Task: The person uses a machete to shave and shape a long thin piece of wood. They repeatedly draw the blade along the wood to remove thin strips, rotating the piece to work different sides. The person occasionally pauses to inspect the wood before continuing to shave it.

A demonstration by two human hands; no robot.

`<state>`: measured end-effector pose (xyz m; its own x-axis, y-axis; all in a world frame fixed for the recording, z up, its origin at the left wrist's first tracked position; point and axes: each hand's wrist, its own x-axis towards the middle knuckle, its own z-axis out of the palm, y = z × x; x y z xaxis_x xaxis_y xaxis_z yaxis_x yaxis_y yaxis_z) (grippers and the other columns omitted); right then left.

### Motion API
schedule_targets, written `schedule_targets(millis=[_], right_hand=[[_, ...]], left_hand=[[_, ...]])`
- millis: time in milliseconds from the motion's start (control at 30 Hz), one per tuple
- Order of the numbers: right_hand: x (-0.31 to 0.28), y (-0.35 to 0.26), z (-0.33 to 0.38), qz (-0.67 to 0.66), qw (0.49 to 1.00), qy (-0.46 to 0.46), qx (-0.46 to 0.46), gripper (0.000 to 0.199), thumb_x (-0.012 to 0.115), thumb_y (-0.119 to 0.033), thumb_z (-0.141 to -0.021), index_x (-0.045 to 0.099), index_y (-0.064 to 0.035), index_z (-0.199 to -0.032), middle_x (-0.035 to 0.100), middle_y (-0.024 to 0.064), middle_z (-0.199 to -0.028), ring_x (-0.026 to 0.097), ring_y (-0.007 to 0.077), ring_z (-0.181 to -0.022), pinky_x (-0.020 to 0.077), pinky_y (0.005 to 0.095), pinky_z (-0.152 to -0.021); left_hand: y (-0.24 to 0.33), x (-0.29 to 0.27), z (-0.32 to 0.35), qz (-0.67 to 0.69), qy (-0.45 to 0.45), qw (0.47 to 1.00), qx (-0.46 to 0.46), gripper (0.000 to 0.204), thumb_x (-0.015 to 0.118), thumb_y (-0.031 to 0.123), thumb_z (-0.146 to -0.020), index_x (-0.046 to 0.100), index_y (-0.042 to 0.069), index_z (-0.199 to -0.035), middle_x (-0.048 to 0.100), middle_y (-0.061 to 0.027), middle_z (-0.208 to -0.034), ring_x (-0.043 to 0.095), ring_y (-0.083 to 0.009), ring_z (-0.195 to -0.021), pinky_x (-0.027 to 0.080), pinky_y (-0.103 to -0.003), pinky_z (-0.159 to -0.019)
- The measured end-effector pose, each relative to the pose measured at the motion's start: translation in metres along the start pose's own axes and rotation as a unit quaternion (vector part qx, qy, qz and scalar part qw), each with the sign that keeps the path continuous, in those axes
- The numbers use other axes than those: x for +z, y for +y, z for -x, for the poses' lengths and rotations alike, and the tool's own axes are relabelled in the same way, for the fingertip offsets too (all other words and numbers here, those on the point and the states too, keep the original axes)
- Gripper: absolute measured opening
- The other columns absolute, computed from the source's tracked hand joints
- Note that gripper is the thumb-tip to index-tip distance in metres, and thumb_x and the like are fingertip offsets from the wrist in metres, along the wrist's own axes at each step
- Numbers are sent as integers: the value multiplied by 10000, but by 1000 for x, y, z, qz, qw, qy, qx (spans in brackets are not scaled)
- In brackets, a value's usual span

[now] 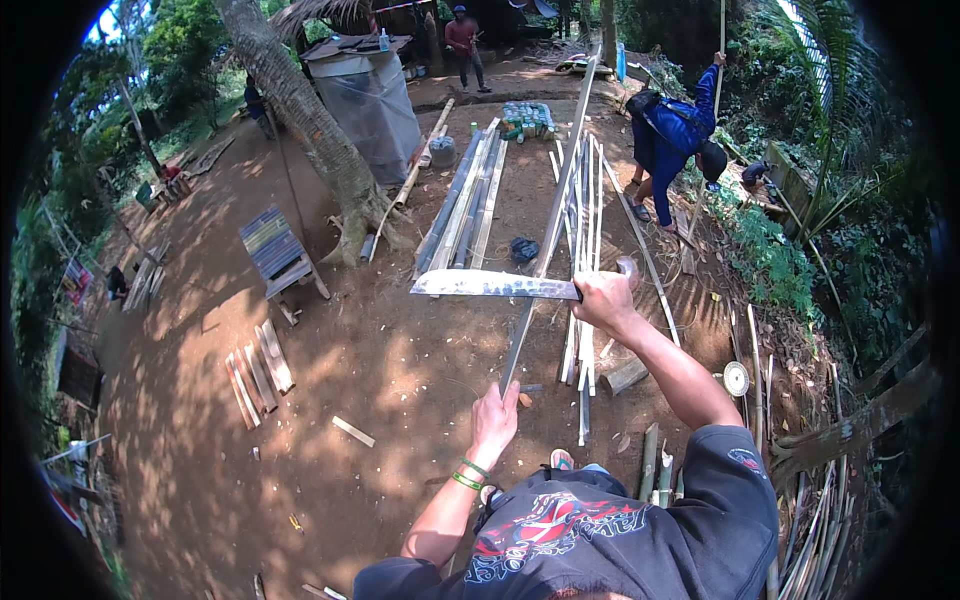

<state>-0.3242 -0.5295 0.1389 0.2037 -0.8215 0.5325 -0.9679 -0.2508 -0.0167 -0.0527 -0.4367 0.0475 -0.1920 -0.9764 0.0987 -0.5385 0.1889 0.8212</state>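
Observation:
My right hand is closed around the handle of a machete. Its long, worn blade points left and lies across a bamboo strip, apparently touching it. My left hand grips the near end of that strip, which slants up and away to the far right of centre. Beyond the blade, several split bamboo strips lie lengthwise on the ground. A small black bag rests left of them.
Stacked bamboo slats lie ahead, left of centre. A tree trunk and slatted bamboo stand are farther left. A person in blue bends over at the right, holding a pole. Another person stands at the back. Cut bamboo lies near my feet.

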Motion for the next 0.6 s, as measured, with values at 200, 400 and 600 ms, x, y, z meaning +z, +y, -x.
schedule_targets(millis=[200,400,600], right_hand=[[15,-3,4,7,991,-34,-126,177,714,-211,-691,594,-88,-733,663,129,-676,688,294,-639,532,420,-590],[-3,56,-29,8,988,39,147,156,678,-195,-731,653,-53,-789,667,169,-684,690,338,-674,556,434,-640],[25,-9,9,-15,992,-108,-63,138,686,-235,-704,658,-108,-749,666,138,-666,695,312,-652,548,436,-641]], left_hand=[[-15,10,-6,17,-12,1000,-21,482,472,424,-1027,574,-21,-872,569,-267,-701,597,-488,-746,453,-499,-647],[-7,9,11,31,-29,998,-52,502,463,431,-1028,560,-18,-824,574,-273,-710,589,-498,-755,449,-505,-639],[-23,16,8,41,11,999,-27,503,470,429,-1028,545,-15,-805,558,-265,-687,576,-495,-728,443,-502,-630]])
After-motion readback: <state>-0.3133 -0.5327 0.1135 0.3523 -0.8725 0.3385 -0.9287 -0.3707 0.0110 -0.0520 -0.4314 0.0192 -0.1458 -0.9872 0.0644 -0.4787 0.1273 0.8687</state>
